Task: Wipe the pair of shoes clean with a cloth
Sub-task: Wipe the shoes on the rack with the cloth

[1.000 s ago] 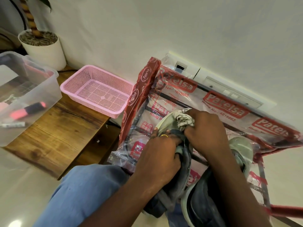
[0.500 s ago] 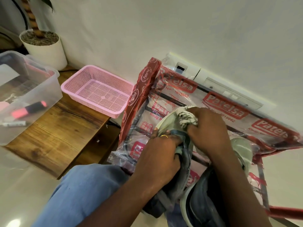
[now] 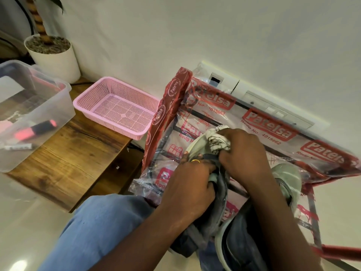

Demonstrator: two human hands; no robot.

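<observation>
My left hand (image 3: 192,184) grips a dark grey shoe (image 3: 218,192) with a pale green sole, holding it on its side over the rack. My right hand (image 3: 244,153) clutches a crumpled white cloth (image 3: 215,139) with dark marks and presses it on the shoe's pale toe edge (image 3: 195,145). The second shoe (image 3: 289,178), pale green at the toe and dark inside, lies to the right, mostly hidden under my right forearm.
A metal rack wrapped in clear plastic with red print (image 3: 273,132) lies under the shoes against the white wall. A pink mesh basket (image 3: 117,108), a clear plastic box (image 3: 29,114) and a white plant pot (image 3: 56,55) sit on a wooden table (image 3: 68,159) at left. My knee in blue jeans (image 3: 97,227) is below.
My right hand with the cloth has shifted slightly to the right along the shoe's toe edge. My left hand keeps the same grip on the shoe.
</observation>
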